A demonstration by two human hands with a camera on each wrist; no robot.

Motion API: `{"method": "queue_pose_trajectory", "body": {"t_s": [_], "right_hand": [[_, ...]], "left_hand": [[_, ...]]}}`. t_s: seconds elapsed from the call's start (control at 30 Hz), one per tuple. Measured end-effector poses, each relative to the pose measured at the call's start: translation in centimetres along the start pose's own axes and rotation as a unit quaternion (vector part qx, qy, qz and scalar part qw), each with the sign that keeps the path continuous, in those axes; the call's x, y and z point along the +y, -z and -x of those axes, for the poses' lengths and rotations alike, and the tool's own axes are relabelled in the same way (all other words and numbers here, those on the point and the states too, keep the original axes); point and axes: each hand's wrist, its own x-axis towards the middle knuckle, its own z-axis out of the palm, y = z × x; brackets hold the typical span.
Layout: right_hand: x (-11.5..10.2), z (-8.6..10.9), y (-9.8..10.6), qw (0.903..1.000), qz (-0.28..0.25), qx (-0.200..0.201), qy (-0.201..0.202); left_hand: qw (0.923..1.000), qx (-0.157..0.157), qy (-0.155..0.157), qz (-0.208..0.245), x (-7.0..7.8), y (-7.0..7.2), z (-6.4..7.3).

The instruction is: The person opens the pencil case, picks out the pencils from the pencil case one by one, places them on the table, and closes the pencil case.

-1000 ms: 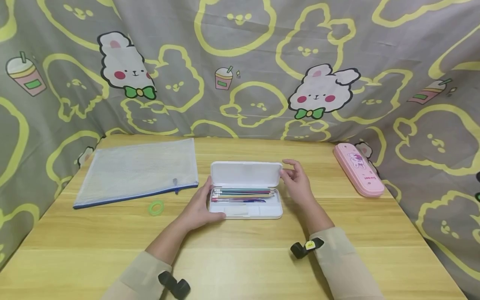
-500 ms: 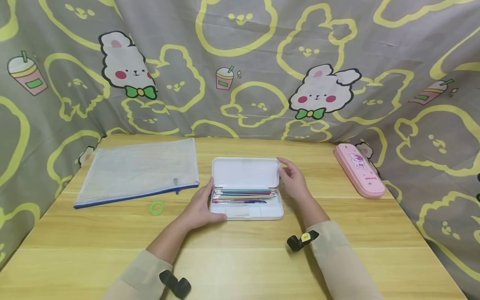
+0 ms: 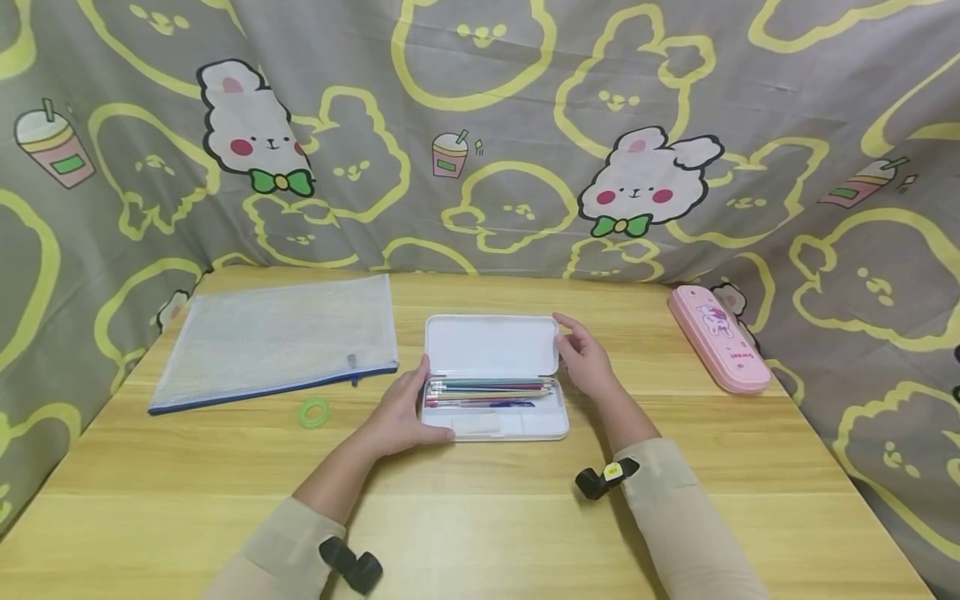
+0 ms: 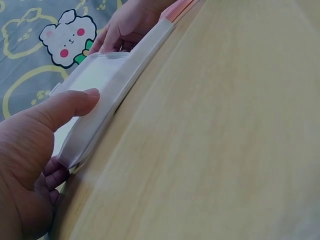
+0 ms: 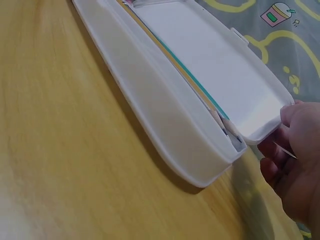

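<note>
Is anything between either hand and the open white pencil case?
Nothing visible: the left hand grips the left end of the white pencil case, and the right hand holds its lid.

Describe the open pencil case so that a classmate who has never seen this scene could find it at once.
On the wooden table, look between the person's left hand and right hand. There sits a white pencil case, its lid raised at the back, pencils lying inside. Unlike the shut pink case farther right, it stands open.
</note>
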Motion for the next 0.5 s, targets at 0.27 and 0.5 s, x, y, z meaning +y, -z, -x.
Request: {"method": "queue_pose_trajectory", "body": {"t_s": [0.27,0.5], "right_hand": [[-0.5,1.6,0.7,0.997,0.009,0.04,0.066],[-0.8,3.8,0.3,0.9908,0.084,-0.015,0.105]], "left_hand": [[1.0,-0.002,0.001,0.001,0.1,0.1,0.0],[1.0,0.0,0.003,0.002,0.0,0.0,0.0]]}}
